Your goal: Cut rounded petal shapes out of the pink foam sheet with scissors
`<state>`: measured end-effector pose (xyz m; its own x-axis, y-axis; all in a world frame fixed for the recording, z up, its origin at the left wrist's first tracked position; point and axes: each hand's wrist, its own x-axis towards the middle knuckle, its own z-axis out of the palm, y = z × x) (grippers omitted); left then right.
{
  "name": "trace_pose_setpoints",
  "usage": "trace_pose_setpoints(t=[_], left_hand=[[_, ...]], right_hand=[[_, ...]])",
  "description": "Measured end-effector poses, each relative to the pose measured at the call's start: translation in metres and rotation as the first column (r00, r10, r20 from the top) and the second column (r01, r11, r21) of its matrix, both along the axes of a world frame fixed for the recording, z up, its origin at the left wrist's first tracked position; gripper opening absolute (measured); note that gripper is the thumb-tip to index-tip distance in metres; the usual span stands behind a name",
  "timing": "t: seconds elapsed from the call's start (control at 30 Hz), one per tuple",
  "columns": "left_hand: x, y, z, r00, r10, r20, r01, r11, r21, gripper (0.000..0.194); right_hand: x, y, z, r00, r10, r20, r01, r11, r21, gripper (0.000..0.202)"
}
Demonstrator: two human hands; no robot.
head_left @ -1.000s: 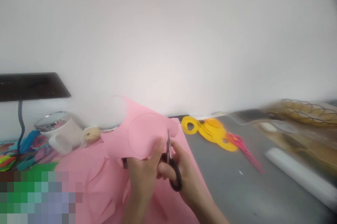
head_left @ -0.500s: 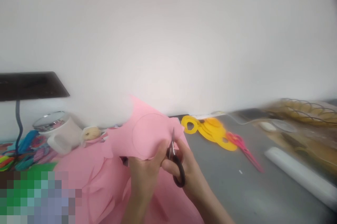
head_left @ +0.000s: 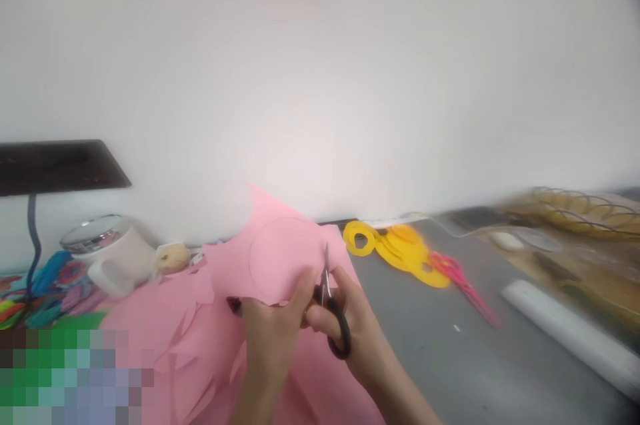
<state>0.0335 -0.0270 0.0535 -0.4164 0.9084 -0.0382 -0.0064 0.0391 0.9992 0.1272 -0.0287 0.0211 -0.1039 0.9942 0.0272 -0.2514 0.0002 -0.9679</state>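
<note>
A piece of pink paper (head_left: 280, 255) with a drawn circle on it is held up by my left hand (head_left: 280, 322), its thumb on top and the other fingers hidden underneath. My right hand (head_left: 350, 315) grips black-handled scissors (head_left: 339, 332), fingers through the loops. The pointed blades reach up and away at the right side of the paper, beside the circle's outline; they look close together. More pink paper (head_left: 175, 345) lies layered below and to the left of my hands.
Yellow paper rings (head_left: 357, 238) and pink scissors (head_left: 465, 285) lie to the right on the grey table (head_left: 425, 358). Farther right is a white roll (head_left: 565, 328). At left stand a white mug (head_left: 120, 258) and a dark screen (head_left: 60, 166). A wall rises behind.
Very little differs. The view has shifted slightly, and the scissors and both hands sit almost where they were, still at the right side of the pink paper.
</note>
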Motion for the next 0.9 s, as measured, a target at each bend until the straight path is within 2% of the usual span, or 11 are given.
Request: trace_pose_setpoints(t=[0.1, 0.27, 0.37, 0.63, 0.7, 0.77, 0.9], left_hand=[[0.001, -0.001, 0.002, 1.0, 0.007, 0.004, -0.007, 1.0, -0.002, 0.025], [-0.001, 0.0, 0.002, 0.999, 0.013, -0.044, -0.013, 1.0, -0.003, 0.035], [-0.003, 0.001, 0.002, 0.998, 0.019, -0.056, -0.021, 0.999, -0.036, 0.034], [-0.002, -0.002, 0.007, 0.999, -0.036, 0.039, 0.035, 0.999, 0.019, 0.027], [-0.005, 0.001, 0.002, 1.0, 0.0, -0.027, 0.0, 1.0, 0.01, 0.029], [-0.009, 0.006, -0.005, 0.984, 0.07, -0.163, -0.065, 0.997, 0.034, 0.028], [-0.017, 0.015, -0.017, 0.897, 0.179, -0.404, -0.088, 0.968, 0.234, 0.032]], right_hand=[[0.001, -0.001, -0.003, 0.999, -0.032, 0.042, 0.032, 1.0, 0.001, 0.043], [0.001, -0.002, -0.002, 0.997, -0.024, 0.067, 0.024, 1.0, 0.001, 0.031], [0.0, -0.002, -0.001, 0.996, -0.027, 0.079, 0.028, 1.0, -0.005, 0.032], [-0.005, -0.002, -0.002, 0.992, -0.072, 0.102, 0.075, 0.997, -0.019, 0.029], [-0.006, -0.001, -0.002, 0.992, -0.082, 0.099, 0.085, 0.996, -0.025, 0.028], [-0.008, -0.001, -0.004, 0.991, -0.096, 0.097, 0.099, 0.995, -0.03, 0.026], [-0.012, 0.0, -0.007, 0.985, -0.146, 0.096, 0.152, 0.986, -0.062, 0.031]])
